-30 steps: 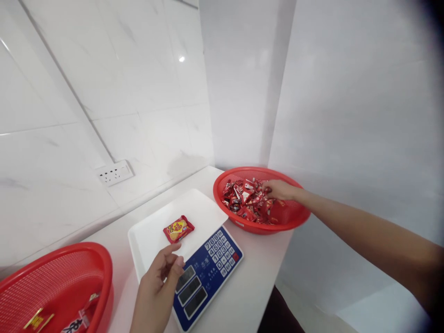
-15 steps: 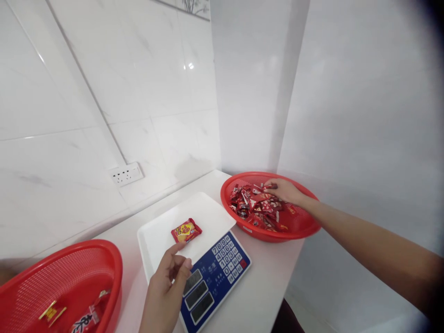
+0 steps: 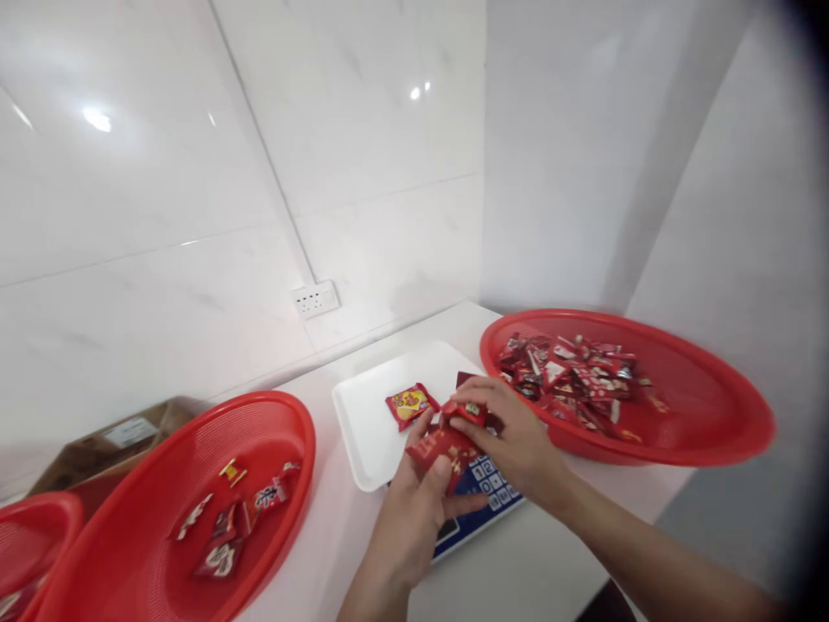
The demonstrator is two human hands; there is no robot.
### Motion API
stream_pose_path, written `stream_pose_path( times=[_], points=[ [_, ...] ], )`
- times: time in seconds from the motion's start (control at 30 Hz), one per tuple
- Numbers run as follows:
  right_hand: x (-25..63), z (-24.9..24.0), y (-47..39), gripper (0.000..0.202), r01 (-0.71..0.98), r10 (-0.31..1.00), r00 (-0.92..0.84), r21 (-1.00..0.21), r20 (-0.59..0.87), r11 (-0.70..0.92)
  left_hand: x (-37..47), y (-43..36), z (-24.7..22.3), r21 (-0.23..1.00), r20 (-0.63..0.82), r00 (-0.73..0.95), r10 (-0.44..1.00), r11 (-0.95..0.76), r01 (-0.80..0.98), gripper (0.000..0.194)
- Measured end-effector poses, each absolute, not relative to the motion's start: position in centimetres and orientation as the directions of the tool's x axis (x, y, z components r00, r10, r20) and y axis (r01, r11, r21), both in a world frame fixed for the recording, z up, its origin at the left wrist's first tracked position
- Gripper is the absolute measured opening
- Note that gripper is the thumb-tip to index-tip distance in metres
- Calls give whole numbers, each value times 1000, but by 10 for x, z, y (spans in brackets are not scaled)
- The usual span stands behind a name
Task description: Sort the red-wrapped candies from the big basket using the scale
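Both my hands are close together above the front of the scale's white tray (image 3: 366,441). My left hand (image 3: 409,514) is closed on a flat red packet (image 3: 440,447) with pale printing. Pinched in my right hand (image 3: 522,441) is a small red wrapped candy (image 3: 469,413), right above that packet; other red wrappers around its fingers are partly hidden. On the tray behind my hands lies a red and yellow snack packet (image 3: 409,403). My hands cover much of the scale's blue keypad panel (image 3: 477,520).
A red basket (image 3: 718,423) holding many red wrapped sweets stands on the right. At the left, another red basket (image 3: 146,518) contains several wrapped sweets, with a third red basket (image 3: 48,510) and a cardboard box (image 3: 71,458) beyond. A wall socket (image 3: 316,299) sits above the table.
My right hand has left the right basket and come to the scale with red sweets. My left hand, empty before, now holds a red packet. The view has turned left.
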State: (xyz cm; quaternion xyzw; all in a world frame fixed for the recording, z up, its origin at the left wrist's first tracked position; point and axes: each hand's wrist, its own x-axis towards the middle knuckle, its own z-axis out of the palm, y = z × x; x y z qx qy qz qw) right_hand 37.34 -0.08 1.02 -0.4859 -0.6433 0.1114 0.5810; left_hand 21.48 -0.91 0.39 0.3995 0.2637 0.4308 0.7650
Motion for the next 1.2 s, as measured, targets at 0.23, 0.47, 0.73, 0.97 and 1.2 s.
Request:
stream_pose_path(
  times=[0.23, 0.47, 0.73, 0.97, 1.2],
  points=[
    [347, 6, 10, 25, -350, 969, 195, -912, 152, 214, 189, 6, 20, 822, -74, 320, 945, 240, -517, 60],
    [358, 4, 23, 15, -564, 986, 141, -826, -85, 9, 174, 18, 19, 812, -45, 200, 979, 153, -563, 47],
    [371, -3, 49, 10, -586, 958, 205, -809, -203, -46, 170, 19, 21, 808, -34, 155, 987, 118, -577, 37],
    [383, -1, 53, 17, -337, 945, 320, -941, -74, 41, 170, 23, 20, 816, -41, 129, 991, 108, -568, 18],
    [390, 0, 52, 28, 170, 927, 326, -976, 185, 135, 170, 23, 22, 851, -19, 147, 989, 93, -516, 15]
  ],
)
